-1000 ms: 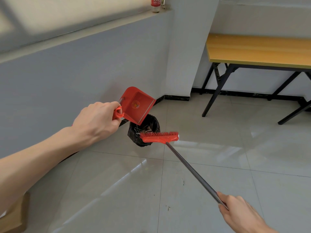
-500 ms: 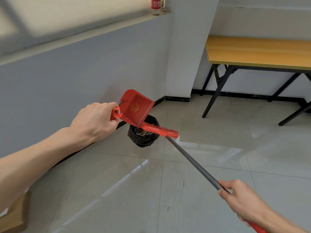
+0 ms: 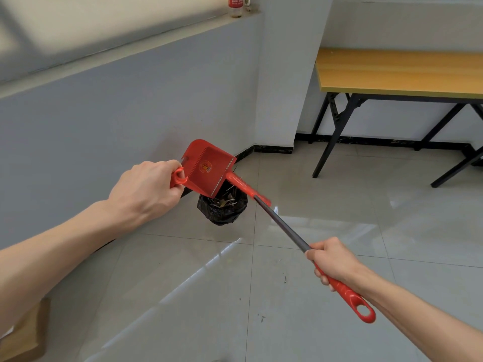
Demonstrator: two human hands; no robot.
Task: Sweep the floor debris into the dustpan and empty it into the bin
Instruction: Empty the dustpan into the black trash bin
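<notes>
L hand (image 3: 146,190) grip clamped on dustpan (image 3: 209,167) handle; dustpan tilted over bin (image 3: 222,214), debris (image 3: 226,202) inside. R hand (image 3: 334,262) grip clamped on broom (image 3: 282,223) shaft, head at dustpan lip. Judgement: hold lip above bin mouth, brush w/ short strokes.

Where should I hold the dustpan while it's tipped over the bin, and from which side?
Grip the looped handle at its back end, coming from the left, fingers curled round it as the left hand has them. The dustpan tilts mouth-down over the bin, and the broom has its head at the lower lip, so the front and right are occupied.
</notes>
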